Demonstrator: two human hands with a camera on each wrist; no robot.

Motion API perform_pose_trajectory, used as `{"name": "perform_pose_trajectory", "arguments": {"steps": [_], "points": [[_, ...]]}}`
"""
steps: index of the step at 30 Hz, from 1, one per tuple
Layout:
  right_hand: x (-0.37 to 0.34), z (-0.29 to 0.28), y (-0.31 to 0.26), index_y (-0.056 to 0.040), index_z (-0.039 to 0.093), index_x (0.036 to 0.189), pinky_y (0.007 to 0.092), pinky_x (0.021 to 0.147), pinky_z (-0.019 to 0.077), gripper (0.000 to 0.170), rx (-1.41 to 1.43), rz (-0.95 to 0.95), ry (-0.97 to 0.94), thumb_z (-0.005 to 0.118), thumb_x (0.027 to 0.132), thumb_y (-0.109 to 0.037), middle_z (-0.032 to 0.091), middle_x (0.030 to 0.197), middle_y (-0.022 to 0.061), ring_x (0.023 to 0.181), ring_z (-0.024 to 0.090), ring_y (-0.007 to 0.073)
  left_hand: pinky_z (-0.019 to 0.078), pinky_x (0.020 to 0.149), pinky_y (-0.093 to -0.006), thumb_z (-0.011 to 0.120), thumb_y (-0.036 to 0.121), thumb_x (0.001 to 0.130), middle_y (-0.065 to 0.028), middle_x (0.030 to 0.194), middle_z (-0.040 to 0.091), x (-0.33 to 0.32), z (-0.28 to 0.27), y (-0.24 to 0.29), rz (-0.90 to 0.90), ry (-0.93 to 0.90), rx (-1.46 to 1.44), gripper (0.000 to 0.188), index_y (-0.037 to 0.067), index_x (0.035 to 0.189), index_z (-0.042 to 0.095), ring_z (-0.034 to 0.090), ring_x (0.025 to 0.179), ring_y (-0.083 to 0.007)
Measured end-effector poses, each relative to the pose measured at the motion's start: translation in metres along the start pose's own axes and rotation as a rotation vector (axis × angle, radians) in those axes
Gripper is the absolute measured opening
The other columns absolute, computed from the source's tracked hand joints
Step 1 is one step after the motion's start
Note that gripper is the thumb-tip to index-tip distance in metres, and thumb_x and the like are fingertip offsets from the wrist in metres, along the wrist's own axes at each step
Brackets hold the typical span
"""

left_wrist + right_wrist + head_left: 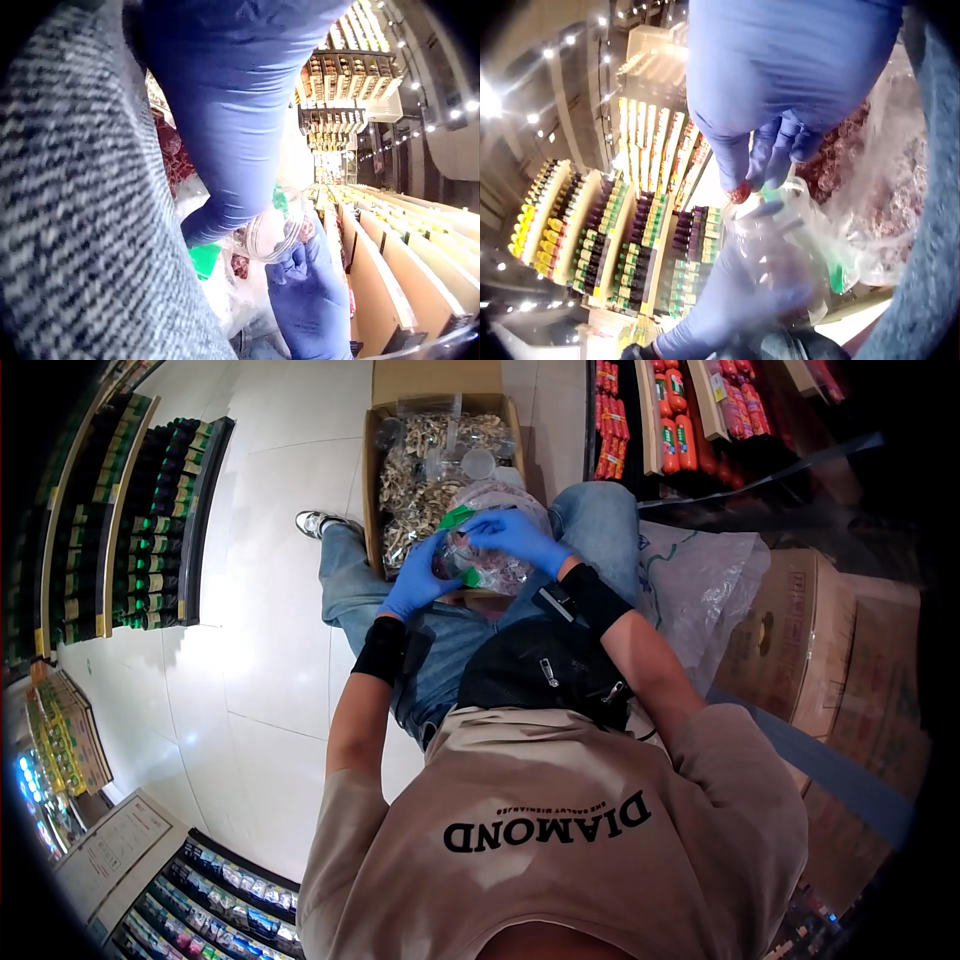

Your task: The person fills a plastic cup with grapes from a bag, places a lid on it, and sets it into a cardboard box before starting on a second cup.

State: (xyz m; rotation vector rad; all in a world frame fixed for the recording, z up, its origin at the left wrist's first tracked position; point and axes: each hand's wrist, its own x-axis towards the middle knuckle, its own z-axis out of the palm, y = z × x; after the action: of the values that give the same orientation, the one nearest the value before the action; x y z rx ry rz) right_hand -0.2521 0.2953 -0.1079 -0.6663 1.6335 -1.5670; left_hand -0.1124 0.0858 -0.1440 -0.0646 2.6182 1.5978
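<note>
My left hand (pixel 415 575), in a blue glove, holds a clear plastic jar (pixel 761 251) around its side, with the round mouth (pixel 274 238) facing my right hand. My right hand (pixel 787 82), also gloved in blue, pinches a small dark red piece (pixel 739 193) between thumb and fingers, right at the jar's mouth. Just beside both hands lies a clear plastic bag (pixel 505 498) with green parts. It holds many dark red pieces (pixel 840 157), which look individually wrapped.
An open cardboard box (pixel 372 500) between my legs holds pale brown dried pieces (pixel 415 450) and clear containers (pixel 478 463). Shelves of dark bottles (pixel 165 520) stand left, red-packaged sausages (pixel 680 440) front right. Cardboard cartons (pixel 785 630) and a plastic bag (pixel 700 580) sit to the right.
</note>
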Motion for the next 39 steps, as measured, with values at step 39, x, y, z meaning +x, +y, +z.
{"name": "perform_pose_trajectory", "arguments": {"steps": [39], "points": [[0.026, -0.001, 0.056, -0.0068, 0.067, 0.114, 0.0427, 0.09, 0.0506, 0.033, -0.788, -0.346, 0.273, 0.072, 0.082, -0.011, 0.061, 0.109, 0.0185, 0.104, 0.06, 0.0379, 0.0461, 0.103, -0.0417, 0.091, 0.022, 0.065, -0.0186, 0.13, 0.058, -0.009, 0.007, -0.002, 0.081, 0.084, 0.063, 0.096, 0.003, 0.146, 0.044, 0.056, 0.115, -0.0347]]}}
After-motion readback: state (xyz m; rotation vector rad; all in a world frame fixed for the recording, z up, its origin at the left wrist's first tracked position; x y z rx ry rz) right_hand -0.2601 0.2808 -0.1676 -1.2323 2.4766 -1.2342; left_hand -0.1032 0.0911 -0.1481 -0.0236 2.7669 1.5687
